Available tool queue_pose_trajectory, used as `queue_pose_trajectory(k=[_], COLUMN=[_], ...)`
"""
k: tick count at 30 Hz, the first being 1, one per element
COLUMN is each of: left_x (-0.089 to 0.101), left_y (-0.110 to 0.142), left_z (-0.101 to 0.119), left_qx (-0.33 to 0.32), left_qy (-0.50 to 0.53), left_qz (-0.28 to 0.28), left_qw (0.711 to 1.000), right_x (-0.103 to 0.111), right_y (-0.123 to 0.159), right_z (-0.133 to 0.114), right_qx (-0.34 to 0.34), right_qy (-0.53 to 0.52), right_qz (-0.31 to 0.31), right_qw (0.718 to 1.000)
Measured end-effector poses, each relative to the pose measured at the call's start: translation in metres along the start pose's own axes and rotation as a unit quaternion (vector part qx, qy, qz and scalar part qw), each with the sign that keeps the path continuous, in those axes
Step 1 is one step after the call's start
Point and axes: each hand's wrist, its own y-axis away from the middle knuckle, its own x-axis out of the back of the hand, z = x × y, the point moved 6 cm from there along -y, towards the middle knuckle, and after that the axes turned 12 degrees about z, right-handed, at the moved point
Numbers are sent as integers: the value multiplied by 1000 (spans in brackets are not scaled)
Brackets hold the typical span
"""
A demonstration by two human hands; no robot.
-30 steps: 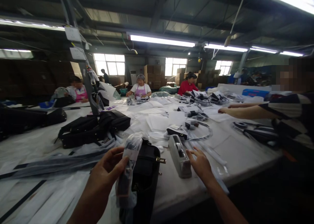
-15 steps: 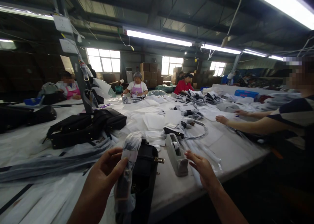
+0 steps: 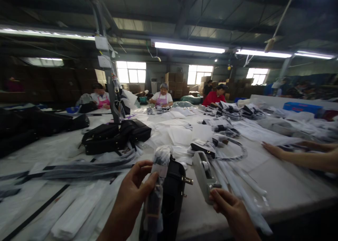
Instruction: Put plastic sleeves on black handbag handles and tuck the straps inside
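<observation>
My left hand (image 3: pixel 132 193) is closed on a plastic-wrapped strap (image 3: pixel 154 200), thumb and fingers pressing a pale band around it. The strap is folded and held upright against a black bag (image 3: pixel 174 184) with a gold-coloured metal fitting on its right side. Right of the bag stands a grey tape dispenser (image 3: pixel 201 169) with a roll in it. At its near end, my right hand (image 3: pixel 231 205) pinches the tape (image 3: pixel 215 186) by the cutter; the strip itself is hard to make out.
Black bags (image 3: pixel 116 137) lie to the left, near wrapped straps (image 3: pixel 87 174) and a metal post (image 3: pixel 109 82). White sheets (image 3: pixel 176 133) and a small wrapped black bag (image 3: pixel 202 147) lie beyond the dispenser. A co-worker's hands (image 3: pixel 274 151) rest on plastic at right; other people sit across the table.
My right hand has gone from spread fingers beside the dispenser to a pinch at its near end. My left hand keeps its hold. The view has swung left, and the co-worker's hands have shifted.
</observation>
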Motion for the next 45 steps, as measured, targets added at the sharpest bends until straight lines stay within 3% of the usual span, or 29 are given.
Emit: queue_pose_trajectory(k=[4,5,7,11,14,18,23,28,32,36,38,41,45], left_x=[-2,-2,-2,-2,-1,1,2,2,-3,-8,-6,-5,-7], left_y=[1,2,4,8,9,9,9,8,8,7,4,-1,2], left_z=[2,3,6,10,13,12,10,9,2,-7,-6,-4,-1], left_qx=[-44,-58,-90,-141,-159,-153,-133,-124,-59,31,33,5,-57], left_qy=[-35,-54,-91,-113,-121,-120,-124,-109,-44,54,70,58,2], left_qz=[-7,-7,-12,-16,-9,-19,-28,-34,-65,-81,-59,-36,-33], left_qw=[998,997,992,984,980,981,983,986,995,995,995,998,998], right_x=[-76,-91,-116,-140,-144,-143,-140,-136,-141,-150,-146,-133,-130], right_y=[52,63,76,80,77,77,73,59,54,55,50,48,69], right_z=[-79,-94,-112,-122,-124,-128,-128,-115,-94,-76,-71,-76,-97], right_qx=[93,107,119,172,201,191,170,175,104,73,78,87,114], right_qy=[-19,-23,-16,54,132,199,216,215,137,35,26,-13,-73], right_qz=[-232,-260,-296,-275,-253,-271,-278,-239,-283,-368,-338,-240,-232], right_qw=[968,959,948,944,937,922,921,931,944,926,937,967,963])
